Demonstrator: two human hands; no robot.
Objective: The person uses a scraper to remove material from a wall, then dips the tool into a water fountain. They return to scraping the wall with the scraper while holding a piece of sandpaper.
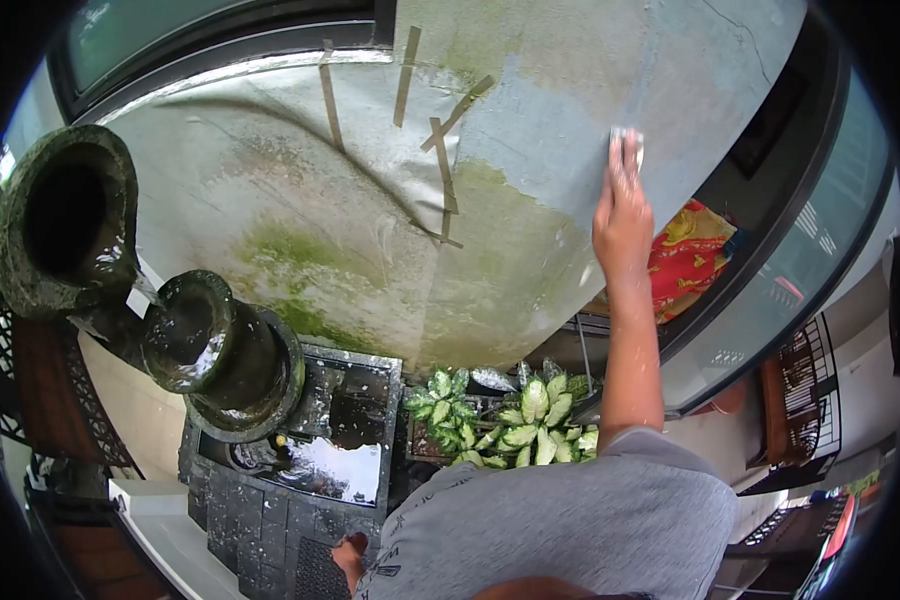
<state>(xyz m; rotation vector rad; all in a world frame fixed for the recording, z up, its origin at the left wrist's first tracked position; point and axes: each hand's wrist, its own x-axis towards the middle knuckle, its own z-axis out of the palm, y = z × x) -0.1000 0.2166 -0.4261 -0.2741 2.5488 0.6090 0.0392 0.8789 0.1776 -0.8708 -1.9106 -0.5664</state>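
My right arm reaches up to a weathered wall (540,130). My right hand (625,205) presses a small pale flat piece (639,148) against it. The fingers lie closed along this piece and cover most of it, so I cannot make out its kind. Around the hand the wall has bluish-grey patches, with green stains lower down. At the bottom, beside my grey shirt (560,520), a little skin shows against dark stone. It may be my left hand (348,560), but its fingers are not clear.
Left of the wall stands a stone jar fountain (185,330) pouring water above a dark basin (355,495). Leafy potted plants (535,420) grow at the wall's foot. Brown tape strips (407,78) hold a loose sheet (300,130). A window frame (770,270) and red cloth (685,260) are at right.
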